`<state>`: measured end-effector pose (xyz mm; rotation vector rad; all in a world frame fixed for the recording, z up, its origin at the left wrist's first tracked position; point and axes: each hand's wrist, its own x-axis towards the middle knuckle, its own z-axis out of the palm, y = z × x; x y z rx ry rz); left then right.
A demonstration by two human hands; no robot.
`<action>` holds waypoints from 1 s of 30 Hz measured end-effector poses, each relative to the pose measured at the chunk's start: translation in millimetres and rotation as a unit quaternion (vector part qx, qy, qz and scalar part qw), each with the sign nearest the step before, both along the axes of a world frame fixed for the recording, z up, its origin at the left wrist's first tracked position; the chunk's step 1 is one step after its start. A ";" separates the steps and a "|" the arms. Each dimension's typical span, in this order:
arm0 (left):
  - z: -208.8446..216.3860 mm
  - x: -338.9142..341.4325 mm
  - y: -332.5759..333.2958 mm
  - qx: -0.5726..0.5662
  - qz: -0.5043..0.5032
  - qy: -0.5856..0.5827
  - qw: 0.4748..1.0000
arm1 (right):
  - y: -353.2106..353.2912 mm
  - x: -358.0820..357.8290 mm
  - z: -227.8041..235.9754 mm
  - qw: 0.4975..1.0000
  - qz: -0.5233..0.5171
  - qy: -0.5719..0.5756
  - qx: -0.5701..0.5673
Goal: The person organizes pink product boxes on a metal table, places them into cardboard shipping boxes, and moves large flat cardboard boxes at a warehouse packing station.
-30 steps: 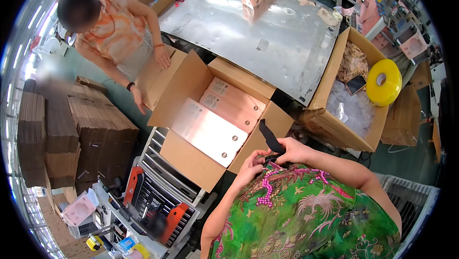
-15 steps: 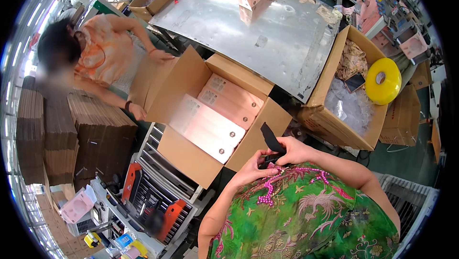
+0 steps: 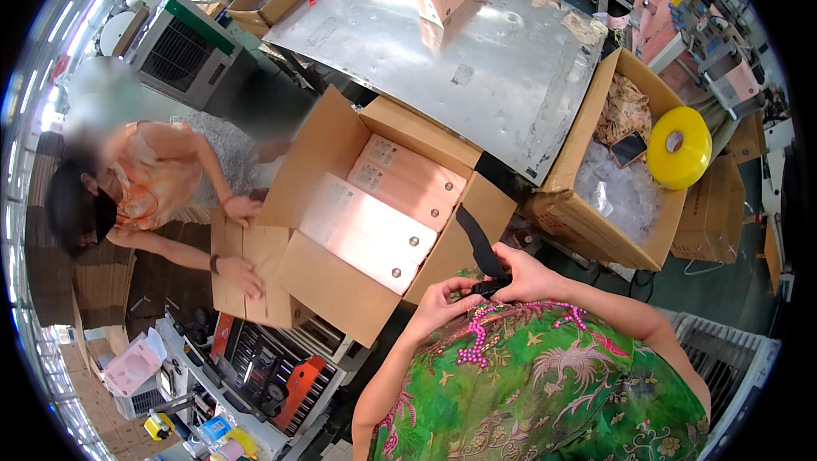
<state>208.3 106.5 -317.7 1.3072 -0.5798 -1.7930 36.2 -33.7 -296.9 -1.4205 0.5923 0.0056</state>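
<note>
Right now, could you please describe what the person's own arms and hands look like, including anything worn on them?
Both forearms are bare to above the elbow, with no gloves, watch or rings that can be made out on the left hand or the right hand. The green patterned top, printed with pink and gold motifs and trimmed with pink beads, leaves the arms uncovered.

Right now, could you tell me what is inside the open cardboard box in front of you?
The open cardboard box holds long pale pink cartons lying flat, side by side, at least three showing. Whatever lies beneath them is covered.
</note>
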 end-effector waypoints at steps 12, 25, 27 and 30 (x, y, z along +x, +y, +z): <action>-0.6 -30.9 -8.8 -0.060 -0.007 -0.072 0.996 | -21.2 -20.5 1.3 0.999 0.018 0.006 0.032; -10.8 -76.3 -16.9 -0.065 0.021 -0.036 0.997 | -37.3 -75.3 7.5 0.996 0.041 -0.045 0.071; -8.5 -82.6 -17.3 -0.063 0.027 -0.026 0.997 | -35.7 -83.2 2.6 0.995 0.039 -0.075 0.054; -12.4 -89.8 -17.0 -0.072 0.016 -0.033 0.997 | -35.4 -91.9 -2.7 0.993 0.021 -0.105 0.052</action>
